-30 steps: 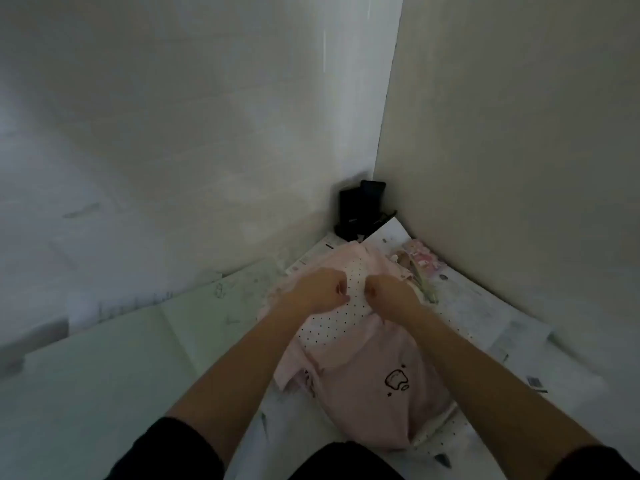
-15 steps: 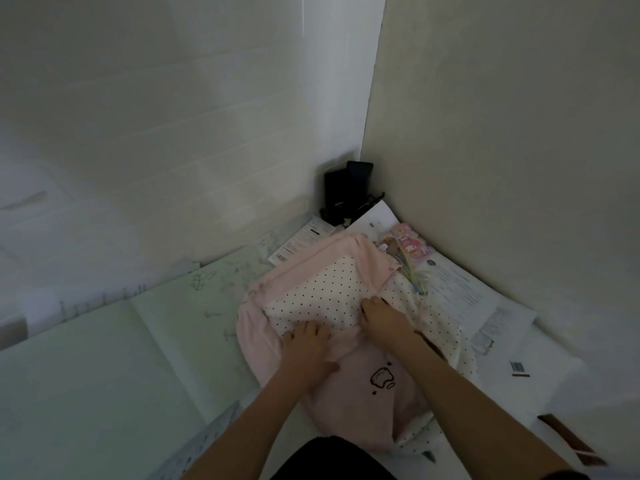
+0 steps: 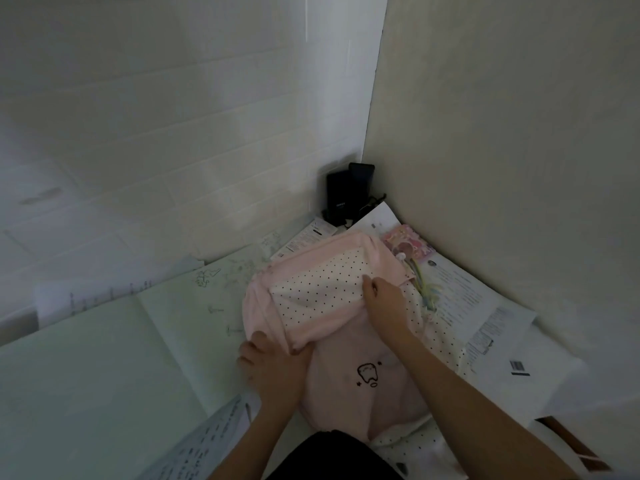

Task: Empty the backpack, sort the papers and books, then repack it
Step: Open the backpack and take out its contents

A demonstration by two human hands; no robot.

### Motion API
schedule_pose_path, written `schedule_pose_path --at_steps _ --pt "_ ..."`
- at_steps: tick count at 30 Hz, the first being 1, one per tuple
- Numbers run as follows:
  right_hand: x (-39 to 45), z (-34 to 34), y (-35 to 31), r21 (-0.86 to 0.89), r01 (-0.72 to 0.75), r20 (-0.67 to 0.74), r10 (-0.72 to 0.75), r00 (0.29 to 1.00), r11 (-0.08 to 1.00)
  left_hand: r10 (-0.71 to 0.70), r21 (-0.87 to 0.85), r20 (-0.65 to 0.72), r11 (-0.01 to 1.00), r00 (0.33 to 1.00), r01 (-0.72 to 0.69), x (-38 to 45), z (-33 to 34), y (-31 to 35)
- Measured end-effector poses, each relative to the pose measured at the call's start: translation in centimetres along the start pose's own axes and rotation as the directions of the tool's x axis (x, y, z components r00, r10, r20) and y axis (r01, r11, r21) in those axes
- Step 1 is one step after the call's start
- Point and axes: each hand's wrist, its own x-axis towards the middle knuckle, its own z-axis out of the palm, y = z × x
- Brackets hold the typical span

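Dim light; a white brick-patterned wall (image 3: 173, 133) fills the upper left, meeting a plain beige wall (image 3: 519, 133) on the right.

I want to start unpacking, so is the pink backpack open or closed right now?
Open: the pink backpack has its top spread, the polka-dot lining exposed.

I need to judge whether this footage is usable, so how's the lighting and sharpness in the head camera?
Head view: dim, flat, greyish light, no glare; wide-angle bending of the wall corner; pink backpack and right hand fairly sharp, left hand slightly soft, paper print unreadable.
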Motion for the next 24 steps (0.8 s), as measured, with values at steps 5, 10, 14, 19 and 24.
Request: schedule_pose_path --at_steps 5,10,14,19,24 --pt "-0.4 -0.3 -2.0 0.249 -0.003 -0.223 0.06 0.973 0.968 -0.188 -0.54 0.236 0.79 0.953 0.29 0.9 -1.7 2.3" --pt "-0.6 -1.2 -3.2 0.377 0.056 -0.365 0.092 0.926 0.925 0.135 -0.693 0.085 0.72 0.987 -0.039 3.5 -4.3 5.3" --pt "-0.3 -1.3 -2.9 0.359 0.016 -0.265 0.085 0.961 0.933 0.275 -0.602 0.05 0.775 0.96 -0.19 7.3 -4.3 5.7" --pt "-0.4 0.0 0.1 0.191 -0.014 -0.012 0.017 1.0 0.982 0.179 -0.006 0.076 0.984 0.981 -0.179 7.4 -2.1 2.4" --pt "-2.0 0.0 -0.6 0.273 0.021 -0.239 0.047 0.97 0.962 0.751 0.06 -0.085 0.66 0.655 -0.749 5.0 -0.8 3.9"
